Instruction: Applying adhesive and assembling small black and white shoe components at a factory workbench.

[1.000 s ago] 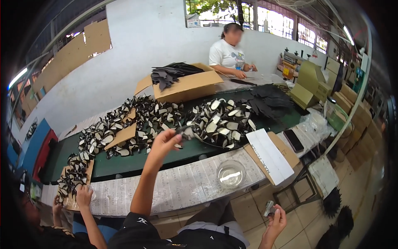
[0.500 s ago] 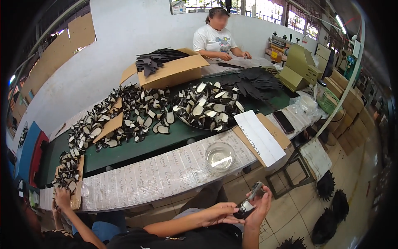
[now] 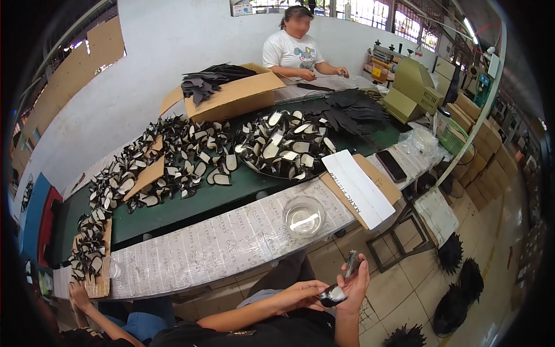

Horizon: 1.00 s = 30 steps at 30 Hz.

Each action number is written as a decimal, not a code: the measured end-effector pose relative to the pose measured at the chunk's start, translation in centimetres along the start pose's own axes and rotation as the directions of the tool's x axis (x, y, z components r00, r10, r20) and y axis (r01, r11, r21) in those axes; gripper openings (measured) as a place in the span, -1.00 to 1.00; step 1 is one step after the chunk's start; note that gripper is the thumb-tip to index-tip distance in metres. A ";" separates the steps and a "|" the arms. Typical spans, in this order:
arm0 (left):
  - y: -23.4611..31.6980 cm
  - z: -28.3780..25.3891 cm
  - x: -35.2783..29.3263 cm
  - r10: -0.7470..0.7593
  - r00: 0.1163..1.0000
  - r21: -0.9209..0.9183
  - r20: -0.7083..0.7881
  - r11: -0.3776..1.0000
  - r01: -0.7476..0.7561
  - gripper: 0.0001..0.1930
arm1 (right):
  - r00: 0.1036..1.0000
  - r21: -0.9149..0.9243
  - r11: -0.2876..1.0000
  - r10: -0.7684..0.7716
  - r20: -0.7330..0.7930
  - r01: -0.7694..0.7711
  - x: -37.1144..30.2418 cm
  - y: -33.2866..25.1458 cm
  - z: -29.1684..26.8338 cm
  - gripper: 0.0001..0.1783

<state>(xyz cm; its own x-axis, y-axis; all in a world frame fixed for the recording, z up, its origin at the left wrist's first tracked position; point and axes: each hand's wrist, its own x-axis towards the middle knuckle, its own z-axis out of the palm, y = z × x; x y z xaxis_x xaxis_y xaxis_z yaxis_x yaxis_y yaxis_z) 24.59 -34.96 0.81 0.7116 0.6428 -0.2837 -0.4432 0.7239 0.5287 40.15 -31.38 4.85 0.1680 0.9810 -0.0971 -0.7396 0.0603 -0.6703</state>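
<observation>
Low in front of me, beyond the near edge of the bench, my two hands are together around a small black-and-white piece (image 3: 333, 296) that looks like a shoe heel. My left hand (image 3: 303, 294) pinches its left side with thumb and fingers. My right hand (image 3: 355, 286) is curled beside it, palm up, with a slim grey piece (image 3: 351, 263) standing between thumb and fingers. Whether that grey part belongs to the heel or is a separate tool, I cannot tell. Similar black-and-white heels (image 3: 283, 144) lie heaped in a round tray on the bench.
A clear bowl (image 3: 304, 217) stands on the paper-covered bench edge (image 3: 191, 260). Right of it lie white card (image 3: 361, 188) and a phone (image 3: 391, 166). More heels spread left near a co-worker's hand (image 3: 80, 295). Behind are a cardboard box (image 3: 237, 101) and another person (image 3: 295, 52).
My hands have shifted slightly left, and the slim grey piece now stands more upright in my right hand. The co-worker's hand at left has drawn back from the heels.
</observation>
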 end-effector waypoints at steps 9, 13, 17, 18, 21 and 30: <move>-1.1 0.7 -0.4 -0.134 0.991 0.037 0.001 0.990 0.134 -0.68 | 0.977 0.073 0.986 0.136 0.163 -0.150 0.1 0.2 -1.4 -0.70; -0.8 0.2 -0.4 -0.144 0.989 -0.037 0.004 0.989 0.145 -0.66 | 0.984 0.039 0.992 0.113 0.136 -0.119 -0.7 -0.3 -1.4 -0.70; -1.2 -0.6 0.0 -0.093 0.995 -0.101 0.035 0.990 0.096 -0.63 | 0.990 -0.012 0.994 0.111 0.089 -0.110 -1.1 0.3 -2.1 -0.69; -1.3 -0.5 0.0 -0.078 0.996 -0.109 0.039 0.991 0.082 -0.62 | 0.990 -0.011 0.994 0.109 0.092 -0.109 -1.1 0.2 -2.2 -0.69; -1.3 0.0 0.3 -0.120 0.992 -0.087 0.028 0.989 0.122 -0.63 | 0.992 0.010 0.993 0.120 0.041 -0.121 -1.2 -0.5 -2.0 -0.68; -1.4 -0.4 0.5 -0.094 0.982 -0.015 -0.165 0.996 0.093 -0.78 | 0.995 0.042 0.995 0.086 0.056 -0.088 -1.1 -1.0 -2.2 -0.67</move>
<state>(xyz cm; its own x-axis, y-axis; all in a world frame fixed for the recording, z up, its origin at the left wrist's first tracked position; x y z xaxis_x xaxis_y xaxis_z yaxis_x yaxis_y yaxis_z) 25.32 -35.57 -0.40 0.6503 0.6041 -0.4606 -0.3832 0.7844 0.4877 42.15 -32.88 3.99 0.0667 0.9914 -0.1126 -0.7780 -0.0190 -0.6279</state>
